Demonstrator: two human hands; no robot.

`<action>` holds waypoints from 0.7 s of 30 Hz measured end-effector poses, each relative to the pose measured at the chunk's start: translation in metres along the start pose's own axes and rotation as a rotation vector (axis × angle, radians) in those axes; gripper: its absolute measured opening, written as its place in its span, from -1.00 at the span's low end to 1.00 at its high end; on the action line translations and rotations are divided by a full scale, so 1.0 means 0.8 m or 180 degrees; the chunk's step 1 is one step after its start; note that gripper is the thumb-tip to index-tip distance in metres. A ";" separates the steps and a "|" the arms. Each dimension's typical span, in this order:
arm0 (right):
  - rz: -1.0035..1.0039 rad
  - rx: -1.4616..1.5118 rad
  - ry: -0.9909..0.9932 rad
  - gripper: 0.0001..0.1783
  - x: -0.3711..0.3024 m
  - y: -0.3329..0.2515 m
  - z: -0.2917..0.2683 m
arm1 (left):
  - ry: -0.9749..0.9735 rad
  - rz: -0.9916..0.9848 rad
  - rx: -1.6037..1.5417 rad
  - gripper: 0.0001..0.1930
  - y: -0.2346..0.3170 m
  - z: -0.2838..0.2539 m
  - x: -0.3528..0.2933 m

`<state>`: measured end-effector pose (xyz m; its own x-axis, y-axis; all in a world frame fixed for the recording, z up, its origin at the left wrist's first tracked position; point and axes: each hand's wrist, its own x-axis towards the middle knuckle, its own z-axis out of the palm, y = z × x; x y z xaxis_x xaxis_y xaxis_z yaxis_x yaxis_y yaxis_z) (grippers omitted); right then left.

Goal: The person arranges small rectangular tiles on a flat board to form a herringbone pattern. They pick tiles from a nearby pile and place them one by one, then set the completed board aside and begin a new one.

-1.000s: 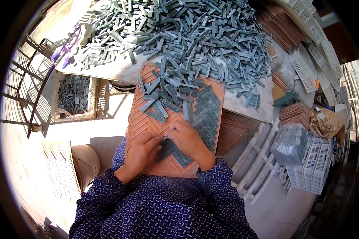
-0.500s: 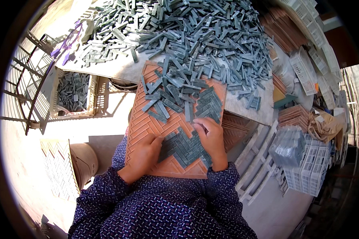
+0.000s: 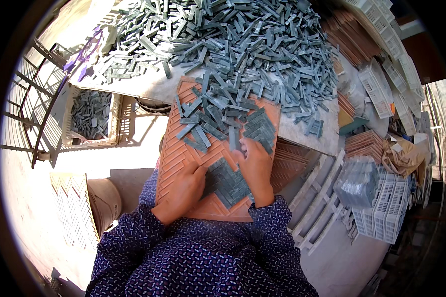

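An orange herringbone-grooved tray (image 3: pixel 215 214) lies tilted in front of me, its far end under loose dark green stone strips (image 3: pixel 215 115). Fitted strips (image 3: pixel 228 184) fill part of its lower middle, and another fitted patch (image 3: pixel 259 129) sits at the upper right. Over the tray's left side, my left hand (image 3: pixel 187 187) is closed, thumb and fingers pressed together beside the lower patch; what they hold, if anything, is hidden. My right hand (image 3: pixel 256 166) is curled in a pinch at the lower end of a loose strip (image 3: pixel 234 137); the contact between fingertips is hidden.
A large heap of strips (image 3: pixel 252 44) covers the pale table (image 3: pixel 305 136) beyond the tray. At left stand a crate of strips (image 3: pixel 91 116), a bucket (image 3: pixel 106 203) and a patterned panel (image 3: pixel 73 210). White crates (image 3: pixel 384 210) and stacked orange trays (image 3: pixel 364 147) line the right.
My right hand has moved slightly up and left, from the fitted patch to the end of a loose strip. The left hand has shifted a little to the right.
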<state>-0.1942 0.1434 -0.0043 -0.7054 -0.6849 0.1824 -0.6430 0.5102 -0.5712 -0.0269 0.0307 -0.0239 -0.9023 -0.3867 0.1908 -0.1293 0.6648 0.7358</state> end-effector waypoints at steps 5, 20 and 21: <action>0.0126 -0.0009 -0.0043 -0.63 0.004 -0.007 0.007 | -0.0211 -0.0007 0.0003 -0.82 -0.002 -0.005 0.001; 0.0612 0.0384 -0.0475 -0.68 -0.034 -0.010 -0.011 | 0.0331 0.0355 0.0851 -0.74 -0.045 -0.026 0.055; 0.0540 0.0379 -0.0474 -0.69 -0.037 -0.011 -0.006 | 0.0396 0.0442 0.0925 -0.76 -0.044 -0.028 0.056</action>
<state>-0.1688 0.1617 -0.0005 -0.7429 -0.6683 -0.0391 -0.4732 0.5656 -0.6754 -0.0537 -0.0242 -0.0264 -0.8646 -0.3428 0.3673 -0.1366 0.8639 0.4848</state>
